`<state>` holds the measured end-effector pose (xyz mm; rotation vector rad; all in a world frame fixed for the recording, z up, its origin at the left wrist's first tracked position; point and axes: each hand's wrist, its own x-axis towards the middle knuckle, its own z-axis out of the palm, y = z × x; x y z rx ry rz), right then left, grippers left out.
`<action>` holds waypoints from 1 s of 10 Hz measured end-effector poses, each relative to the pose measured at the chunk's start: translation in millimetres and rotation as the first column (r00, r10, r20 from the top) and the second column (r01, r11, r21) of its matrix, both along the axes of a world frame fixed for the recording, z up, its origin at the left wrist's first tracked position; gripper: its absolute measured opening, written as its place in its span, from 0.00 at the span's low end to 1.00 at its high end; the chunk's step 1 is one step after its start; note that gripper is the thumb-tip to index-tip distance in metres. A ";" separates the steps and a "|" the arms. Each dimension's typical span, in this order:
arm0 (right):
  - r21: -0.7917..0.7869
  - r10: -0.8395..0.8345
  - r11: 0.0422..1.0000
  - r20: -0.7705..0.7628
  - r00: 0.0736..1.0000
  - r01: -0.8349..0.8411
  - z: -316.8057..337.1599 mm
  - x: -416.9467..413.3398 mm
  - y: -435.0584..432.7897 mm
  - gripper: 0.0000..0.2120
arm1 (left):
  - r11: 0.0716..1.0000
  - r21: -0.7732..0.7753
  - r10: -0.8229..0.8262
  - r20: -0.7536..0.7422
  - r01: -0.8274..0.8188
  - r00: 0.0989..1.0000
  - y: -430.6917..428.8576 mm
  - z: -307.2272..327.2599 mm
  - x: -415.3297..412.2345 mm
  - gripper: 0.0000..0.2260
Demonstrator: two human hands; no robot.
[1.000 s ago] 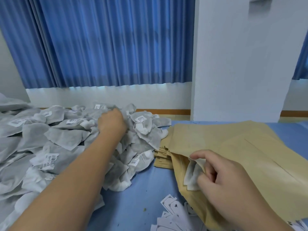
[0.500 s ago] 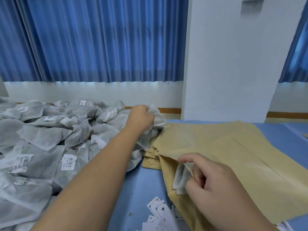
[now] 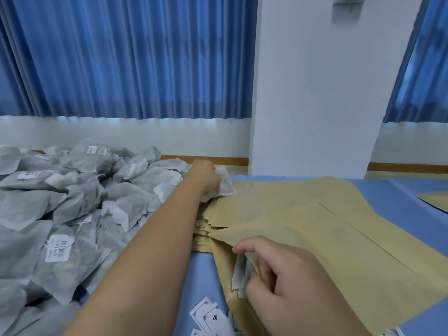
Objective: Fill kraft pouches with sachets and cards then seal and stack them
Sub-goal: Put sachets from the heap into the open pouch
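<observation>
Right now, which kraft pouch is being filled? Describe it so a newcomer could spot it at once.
Below the white pillar, kraft pouches lie spread over the blue table. Pick the nearest pouch, on top at the lower right. Unlike its flat neighbours, its mouth is pinched open by the right hand, with a white sachet showing inside.

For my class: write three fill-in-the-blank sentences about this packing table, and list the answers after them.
The sachet gripped by the left hand is coloured ____.
The right hand holds the mouth of the kraft pouch ____, with packed sachets showing inside.
The printed cards lie on a ____ table cover.
Missing words: white, open, blue.
</observation>
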<state>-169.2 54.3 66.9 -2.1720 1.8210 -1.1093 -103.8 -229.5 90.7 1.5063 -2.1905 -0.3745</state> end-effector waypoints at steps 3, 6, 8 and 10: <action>0.038 -0.050 0.998 0.015 0.999 0.049 -1.2 -8.3 -1.6 0.16 | 0.932 0.354 -0.059 0.372 -0.083 0.926 23.4 -1.7 -16.6 0.04; 0.041 -0.077 0.996 0.017 0.997 0.076 -1.6 -7.6 0.9 0.17 | 0.999 0.018 0.044 -0.190 -0.041 0.981 38.3 -13.3 -9.0 0.20; 0.044 -0.096 0.995 0.106 0.990 0.092 1.4 -7.8 6.7 0.16 | 0.989 -0.108 -0.139 -0.501 0.098 0.854 100.1 13.4 49.1 0.28; 0.048 -0.113 0.993 0.180 0.977 0.106 9.6 -13.0 9.1 0.19 | 0.759 0.188 -0.400 -0.621 0.623 0.674 191.5 37.5 147.6 0.25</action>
